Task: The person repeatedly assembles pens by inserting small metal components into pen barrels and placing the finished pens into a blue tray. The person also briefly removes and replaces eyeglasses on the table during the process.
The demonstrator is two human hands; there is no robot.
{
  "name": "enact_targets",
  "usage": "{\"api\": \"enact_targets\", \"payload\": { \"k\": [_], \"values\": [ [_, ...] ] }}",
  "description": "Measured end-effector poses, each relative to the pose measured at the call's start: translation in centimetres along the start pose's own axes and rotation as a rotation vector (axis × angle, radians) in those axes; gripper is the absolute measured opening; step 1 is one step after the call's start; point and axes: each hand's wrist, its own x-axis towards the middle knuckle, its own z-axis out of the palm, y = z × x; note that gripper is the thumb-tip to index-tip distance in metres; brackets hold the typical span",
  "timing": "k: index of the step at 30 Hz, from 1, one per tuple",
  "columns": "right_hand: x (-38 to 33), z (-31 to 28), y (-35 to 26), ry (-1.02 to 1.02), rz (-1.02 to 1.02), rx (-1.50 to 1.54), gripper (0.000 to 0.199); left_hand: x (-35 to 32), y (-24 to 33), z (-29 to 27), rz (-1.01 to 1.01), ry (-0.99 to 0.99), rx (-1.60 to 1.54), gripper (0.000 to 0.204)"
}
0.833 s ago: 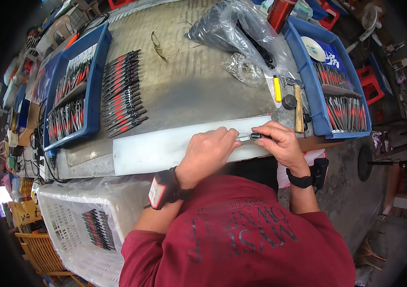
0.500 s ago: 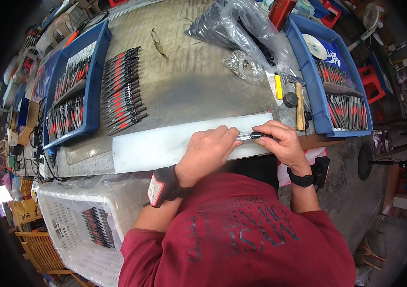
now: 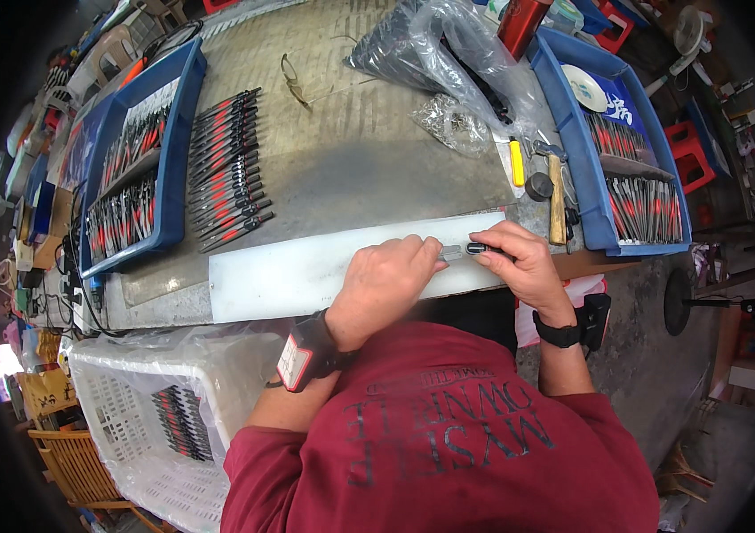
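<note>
My left hand (image 3: 388, 277) is closed over the white board, with a slim silvery metal piece (image 3: 450, 252) sticking out past its fingertips. Facing it, my right hand (image 3: 524, 264) pinches a small glossy black part (image 3: 477, 249) between thumb and fingers. Only a narrow gap seems to lie between the two parts. Most of each piece is hidden in my grip. Beneath both hands runs the long white board (image 3: 280, 275) along the table's near edge. A row of slender black-and-red tools (image 3: 226, 169) lies on the table to the left.
Blue trays of similar tools stand left (image 3: 178, 178) and right (image 3: 586, 191). A hammer (image 3: 557, 200), a yellow-handled tool (image 3: 516, 162) and a black round object (image 3: 538, 186) lie right. Plastic bags (image 3: 457, 62) sit at the back. A white basket (image 3: 142, 480) holds more tools lower left.
The black part in my right hand has drawn slightly apart from the silvery piece, and more of its end shows. My left hand has barely moved.
</note>
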Motion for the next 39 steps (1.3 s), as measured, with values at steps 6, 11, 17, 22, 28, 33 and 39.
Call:
{"api": "enact_targets", "payload": {
  "k": [6, 11, 17, 22, 28, 33, 39],
  "values": [
    [0.5, 1.5, 0.9, 0.043, -0.166, -0.509, 0.020, 0.2, -0.1, 0.2, -0.006, 0.051, -0.007, 0.021],
    [0.4, 1.2, 0.8, 0.097, -0.190, -0.488, 0.022, 0.4, 0.0, 0.0, -0.004, 0.101, 0.003, 0.020],
    [0.3, 0.5, -0.4, 0.072, -0.183, -0.175, 0.013, 0.6, 0.5, 0.0, -0.019, 0.100, -0.056, 0.019],
    [-0.1, 2.1, -1.3, 0.074, 0.000, 0.100, 0.008, 0.7, 0.8, 0.4, -0.025, 0.143, -0.111, 0.018],
    [-0.4, 3.4, -1.6, 0.175, 0.119, 0.299, 0.006, 0.5, 1.0, 0.9, -0.035, 0.163, -0.147, 0.026],
    [-0.4, 3.4, -1.7, 0.193, 0.098, 0.286, 0.006, 0.4, 1.1, 1.0, -0.040, 0.178, -0.150, 0.025],
    [-0.1, 2.5, -1.1, 0.105, 0.074, 0.239, 0.009, 0.4, 1.1, 1.0, -0.041, 0.181, -0.104, 0.025]
  ]
}}
